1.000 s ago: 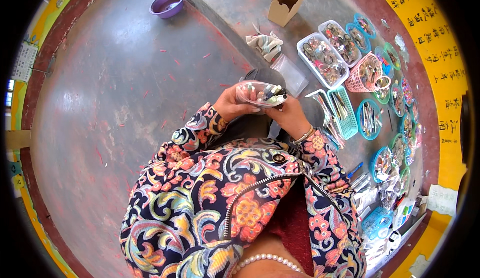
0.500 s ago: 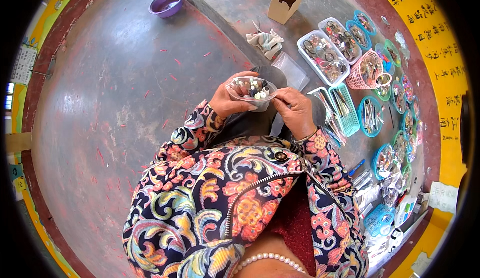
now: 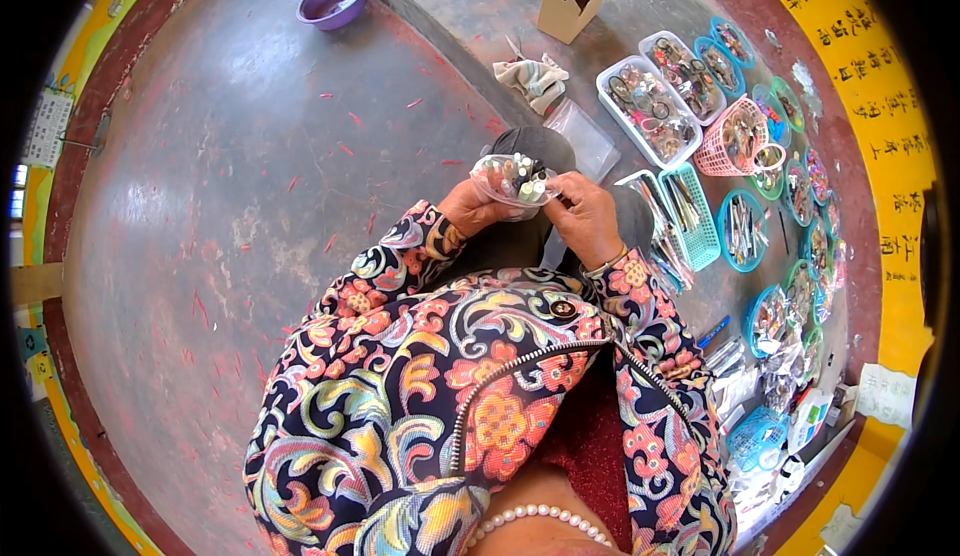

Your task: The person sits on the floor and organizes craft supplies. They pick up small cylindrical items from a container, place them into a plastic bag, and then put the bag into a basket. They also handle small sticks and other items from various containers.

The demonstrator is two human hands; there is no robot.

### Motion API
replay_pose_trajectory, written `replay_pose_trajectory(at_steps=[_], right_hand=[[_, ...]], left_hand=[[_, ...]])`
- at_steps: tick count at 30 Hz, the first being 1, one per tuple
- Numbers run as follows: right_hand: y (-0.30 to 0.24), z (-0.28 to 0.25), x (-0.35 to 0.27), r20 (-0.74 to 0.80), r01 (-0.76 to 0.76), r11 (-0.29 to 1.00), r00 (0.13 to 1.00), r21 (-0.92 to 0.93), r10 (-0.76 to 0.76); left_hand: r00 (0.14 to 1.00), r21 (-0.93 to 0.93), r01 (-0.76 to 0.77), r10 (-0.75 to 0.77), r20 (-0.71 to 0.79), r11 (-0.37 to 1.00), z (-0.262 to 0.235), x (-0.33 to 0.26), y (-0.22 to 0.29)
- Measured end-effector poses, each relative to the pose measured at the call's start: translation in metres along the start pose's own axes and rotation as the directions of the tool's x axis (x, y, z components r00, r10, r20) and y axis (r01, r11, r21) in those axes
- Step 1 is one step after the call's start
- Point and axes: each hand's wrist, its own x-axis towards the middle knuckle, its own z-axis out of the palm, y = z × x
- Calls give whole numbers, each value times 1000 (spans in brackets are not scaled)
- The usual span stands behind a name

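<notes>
A small clear plastic tub (image 3: 507, 197) full of little white-, black- and dark-capped pieces (image 3: 524, 171), perhaps small bottles, is held above my knees. My left hand (image 3: 470, 209) wraps round the tub's left side and underside, tilting it somewhat. With thumb and fingertips closed together, my right hand (image 3: 588, 221) is at the tub's right rim; whether it pinches the rim or a small piece there cannot be made out.
To the right stand white trays (image 3: 650, 116) of small trinkets, a pink basket (image 3: 733, 138), a turquoise basket (image 3: 690, 218) of slim items and several round baskets. Ahead lie a clear plastic bag (image 3: 584, 143), a cloth (image 3: 532, 83), a cardboard box (image 3: 573, 6) and a purple basin (image 3: 332, 3).
My left hand and the tub have shifted right and tipped, so the capped pieces sit more toward the right side. My right hand stays at the rim.
</notes>
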Motion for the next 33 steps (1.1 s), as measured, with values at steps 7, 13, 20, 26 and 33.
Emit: replay_pose_trajectory(at_steps=[7,13,20,26,33], right_hand=[[-28,-4,6,157,28,961,985,275,-73],[-7,-2,1,234,-176,875,969,451,74],[5,13,6,286,-271,828,948,491,141],[21,22,11,220,-165,945,970,281,105],[16,30,16,154,145,961,982,-234,-110]], left_hand=[[950,-773,214,-311,23,597,11,-3,-40],[943,737,-299,68,326,606,3,12,13],[999,145,-26,20,37,989,-17,-2,46],[997,279,-64,53,49,958,-12,17,59],[984,-382,172,-178,19,908,-6,18,44]])
